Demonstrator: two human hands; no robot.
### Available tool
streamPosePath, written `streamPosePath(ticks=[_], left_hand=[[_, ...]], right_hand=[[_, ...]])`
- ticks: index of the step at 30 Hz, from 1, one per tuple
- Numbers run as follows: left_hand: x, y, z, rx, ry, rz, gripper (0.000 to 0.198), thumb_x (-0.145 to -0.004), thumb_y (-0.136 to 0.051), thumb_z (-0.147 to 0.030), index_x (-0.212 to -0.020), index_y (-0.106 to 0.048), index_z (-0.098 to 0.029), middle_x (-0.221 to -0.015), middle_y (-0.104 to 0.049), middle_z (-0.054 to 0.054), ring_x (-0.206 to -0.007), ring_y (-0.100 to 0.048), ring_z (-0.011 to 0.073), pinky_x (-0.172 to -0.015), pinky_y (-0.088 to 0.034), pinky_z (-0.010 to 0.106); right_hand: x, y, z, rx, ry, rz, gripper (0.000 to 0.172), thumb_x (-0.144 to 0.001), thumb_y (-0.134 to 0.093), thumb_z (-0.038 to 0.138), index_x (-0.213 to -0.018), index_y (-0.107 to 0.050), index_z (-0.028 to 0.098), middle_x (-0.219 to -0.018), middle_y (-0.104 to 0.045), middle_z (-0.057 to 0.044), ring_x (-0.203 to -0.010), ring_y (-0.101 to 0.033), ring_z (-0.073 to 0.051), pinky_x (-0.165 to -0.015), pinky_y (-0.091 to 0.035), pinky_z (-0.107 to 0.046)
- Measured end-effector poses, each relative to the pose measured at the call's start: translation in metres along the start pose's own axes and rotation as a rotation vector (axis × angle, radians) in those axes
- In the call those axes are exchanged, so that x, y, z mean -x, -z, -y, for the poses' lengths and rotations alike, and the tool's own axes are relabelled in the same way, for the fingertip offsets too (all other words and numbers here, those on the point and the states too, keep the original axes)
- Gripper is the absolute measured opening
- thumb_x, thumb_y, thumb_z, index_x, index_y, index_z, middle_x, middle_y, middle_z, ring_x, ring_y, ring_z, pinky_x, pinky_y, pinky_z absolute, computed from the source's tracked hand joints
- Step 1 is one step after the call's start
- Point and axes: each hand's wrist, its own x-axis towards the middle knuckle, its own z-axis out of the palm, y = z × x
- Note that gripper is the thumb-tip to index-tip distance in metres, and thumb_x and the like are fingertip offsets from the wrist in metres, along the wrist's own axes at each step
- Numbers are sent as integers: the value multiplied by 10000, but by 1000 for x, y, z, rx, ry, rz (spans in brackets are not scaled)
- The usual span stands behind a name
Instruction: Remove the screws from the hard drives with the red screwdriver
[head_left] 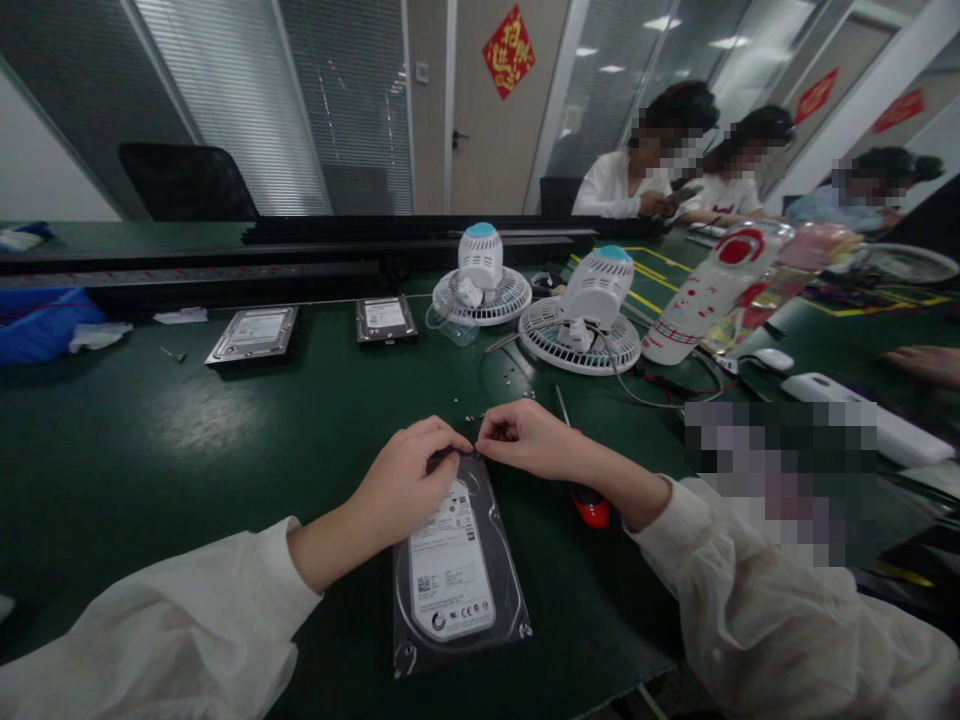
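A hard drive [455,575] with a white label lies flat on the dark green table [187,450] right in front of me. My left hand [409,480] rests curled on the drive's far end, fingers closed at its top edge. My right hand [525,438] is pinched together at the same far edge, fingertips almost touching those of the left. What the pinched fingers hold is too small to make out. Tiny screws [469,415] lie scattered just beyond the hands. A screwdriver [589,500] with a red handle lies under my right wrist.
Two more hard drives [253,335] [385,320] lie farther back. Two small white fans [481,275] [589,315] stand face down beyond them, beside a white and red bottle [705,290]. Other people sit at the back right. Another person's hand [926,362] rests at the right edge.
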Motion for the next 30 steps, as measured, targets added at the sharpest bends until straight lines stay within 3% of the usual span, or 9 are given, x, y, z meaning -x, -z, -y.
streamPosePath(ticks=[17,30], left_hand=[[0,2,-2,8,20,19,273,-989,-533,-141,-1079,-787,-188,-1116,-726,80,-1042,-682,254,-945,-536,469],[-1,1,-1,6,17,19,267,-973,-541,-122,-1068,-784,-183,-1117,-733,81,-1052,-687,259,-961,-529,475]], right_hand=[[4,4,5,-17,17,50,83,-839,-699,181,-829,-755,121,-734,-713,-21,-655,-600,-97,-623,-462,-220],[3,6,5,126,83,-13,200,-942,-634,248,-841,-742,114,-751,-733,-37,-664,-620,-112,-642,-462,-239]])
